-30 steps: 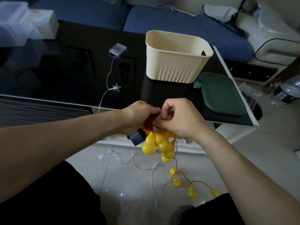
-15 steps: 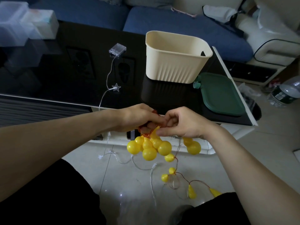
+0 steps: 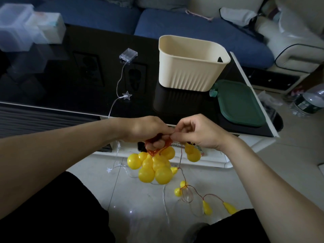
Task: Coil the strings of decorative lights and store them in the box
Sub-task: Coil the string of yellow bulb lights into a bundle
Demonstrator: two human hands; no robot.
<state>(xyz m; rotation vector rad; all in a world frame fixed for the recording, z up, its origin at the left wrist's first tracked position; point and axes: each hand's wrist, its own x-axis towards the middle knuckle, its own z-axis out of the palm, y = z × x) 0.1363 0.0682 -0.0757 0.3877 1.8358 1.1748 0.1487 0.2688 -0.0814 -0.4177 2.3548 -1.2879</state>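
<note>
The coiling step is in hand and, by the look of it, partly done, for nothing shows over the rim of the box and a second string lies untouched. Largest in view is the desk [image 3: 73, 81], a glossy black slab with a pale edge that mirrors what stands on it. On its right half sits the box [image 3: 189, 67], cream plastic with a ribbed wall, rounded corners and an open top; its flat dark green lid [image 3: 240, 102] lies just beside it. Over the near edge of the desk both hands work together: the left hand [image 3: 149, 131] is curled round gathered loops of thin red wire [image 3: 156, 148], and the right hand [image 3: 198, 132] pinches the same wire with fingertips touching the left. Beneath them hangs a cluster of yellow gourd lights [image 3: 154, 165], smooth, glossy and double-bulbed, while a single gourd [image 3: 192, 153] dangles under the right hand. The loose tail [image 3: 206, 202] of the string trails on the tiled floor with a few smaller gourds. The next move likely calls for drawing that tail up loop by loop, keeping the fine wire from snagging. The other string, clear wire with a small star light [image 3: 127, 95] and a transparent battery case [image 3: 128, 55], runs off the desk to the floor.
</note>
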